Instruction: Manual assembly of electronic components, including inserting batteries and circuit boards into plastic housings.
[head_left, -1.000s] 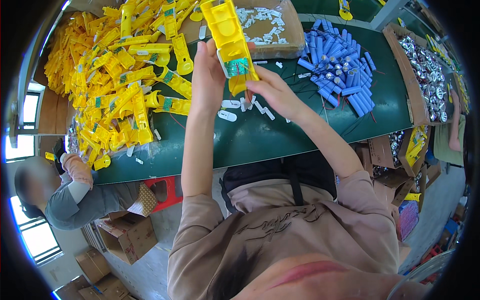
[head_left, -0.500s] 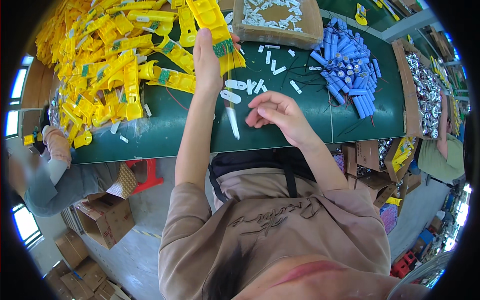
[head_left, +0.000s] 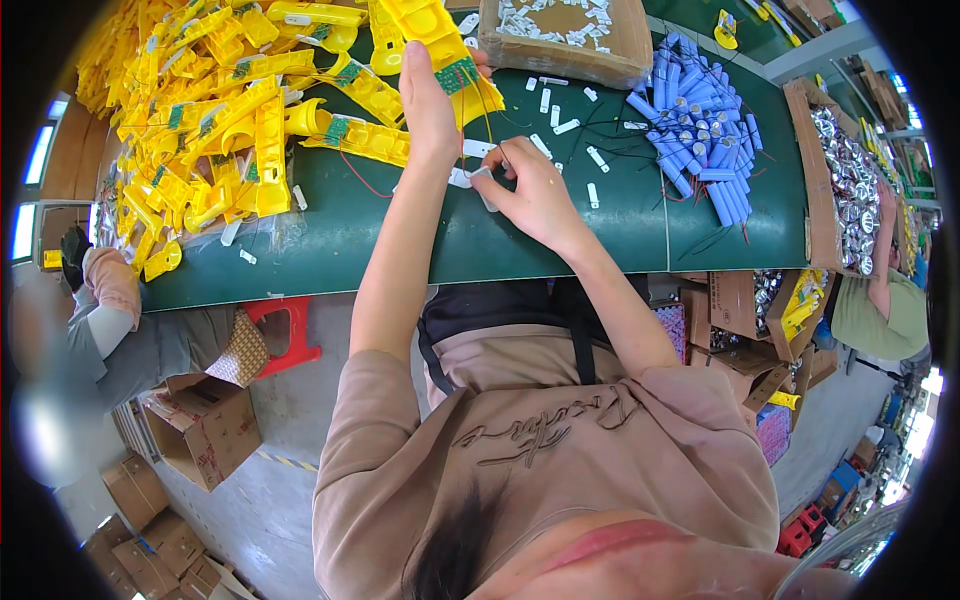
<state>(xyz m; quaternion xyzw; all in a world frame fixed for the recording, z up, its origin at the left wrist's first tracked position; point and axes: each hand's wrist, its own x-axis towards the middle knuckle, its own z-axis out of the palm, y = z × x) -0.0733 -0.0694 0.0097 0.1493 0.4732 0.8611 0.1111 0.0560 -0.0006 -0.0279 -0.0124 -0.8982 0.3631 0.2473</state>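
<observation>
My left hand is closed round a yellow plastic housing, held up above the green tabletop. A small green circuit board sits on the housing, and thin wires run down from it. Just below, my right hand has thumb and fingers pinched together at a small white plastic piece. The wires lead toward these fingertips; whether they join the piece is hidden. Beside the right hand lie several loose white plastic pieces.
A big heap of yellow housings covers the table's left. At the back stands a cardboard box of small white pieces. Right of it lie blue cylindrical battery cells with wires. A carton holds shiny silver parts. Other people sit at both sides.
My right hand has moved left and up, and its loosely curled fingers have closed in a pinch at a white piece. A blurred white piece hung below the housing before. My left hand keeps its grip.
</observation>
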